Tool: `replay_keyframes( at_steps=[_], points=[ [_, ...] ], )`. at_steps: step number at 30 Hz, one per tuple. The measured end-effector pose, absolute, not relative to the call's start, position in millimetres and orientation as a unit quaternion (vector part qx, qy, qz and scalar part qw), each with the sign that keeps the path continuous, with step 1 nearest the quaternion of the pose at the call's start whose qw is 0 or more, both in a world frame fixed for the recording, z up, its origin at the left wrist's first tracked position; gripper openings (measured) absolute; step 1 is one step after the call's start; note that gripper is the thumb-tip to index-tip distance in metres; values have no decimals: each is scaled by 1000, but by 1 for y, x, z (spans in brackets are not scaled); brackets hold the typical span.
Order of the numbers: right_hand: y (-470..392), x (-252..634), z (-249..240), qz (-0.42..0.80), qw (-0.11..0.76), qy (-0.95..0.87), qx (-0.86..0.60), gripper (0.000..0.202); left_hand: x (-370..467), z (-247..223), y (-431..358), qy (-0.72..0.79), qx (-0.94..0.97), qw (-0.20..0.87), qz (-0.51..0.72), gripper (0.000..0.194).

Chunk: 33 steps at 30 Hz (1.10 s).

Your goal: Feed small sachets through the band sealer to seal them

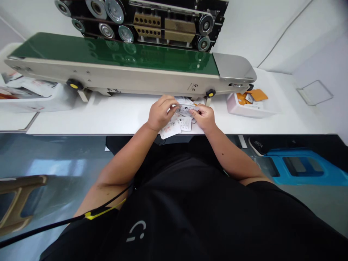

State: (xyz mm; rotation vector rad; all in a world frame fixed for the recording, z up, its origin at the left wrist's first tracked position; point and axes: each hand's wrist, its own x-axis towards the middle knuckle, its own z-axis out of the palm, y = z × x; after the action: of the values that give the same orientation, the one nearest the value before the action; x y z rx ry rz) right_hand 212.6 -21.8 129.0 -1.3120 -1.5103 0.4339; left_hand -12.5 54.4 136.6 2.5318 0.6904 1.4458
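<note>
Close to the table's front edge, my left hand (162, 113) is closed, thumb and fingertips pinched at the left end of a small white printed card (185, 109). My right hand (204, 116) grips the right end of that card, its thumb on top. Under it lies a loose pile of similar white cards with rounded corners; one card (172, 129) with reddish print juts over the table edge, beside a black-printed card (186, 123). My fingers and the held card hide part of the pile.
Behind my hands stands a sealing machine with a green conveyor belt (114, 57). A white bin (54, 99) with packets is at left; a smaller box (244, 110) with orange packets is at right. Below are a blue stool (304, 166) and a brown stool (16, 206).
</note>
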Motion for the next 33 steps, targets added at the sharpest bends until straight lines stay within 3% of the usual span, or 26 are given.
replay_keyframes(
  at_steps=[7,12,21,33],
  points=[
    [-21,214,119,263,537,-572,-561,47,-11,134,55,263,847,103,451,22],
    [-19,213,118,309,580,-531,-534,50,-12,138,57,282,837,203,423,39],
    [-21,208,127,331,570,-544,-520,54,-12,140,60,233,799,354,426,35],
    [-23,208,128,324,552,-551,-535,55,-15,147,57,269,814,308,412,18]
  ],
)
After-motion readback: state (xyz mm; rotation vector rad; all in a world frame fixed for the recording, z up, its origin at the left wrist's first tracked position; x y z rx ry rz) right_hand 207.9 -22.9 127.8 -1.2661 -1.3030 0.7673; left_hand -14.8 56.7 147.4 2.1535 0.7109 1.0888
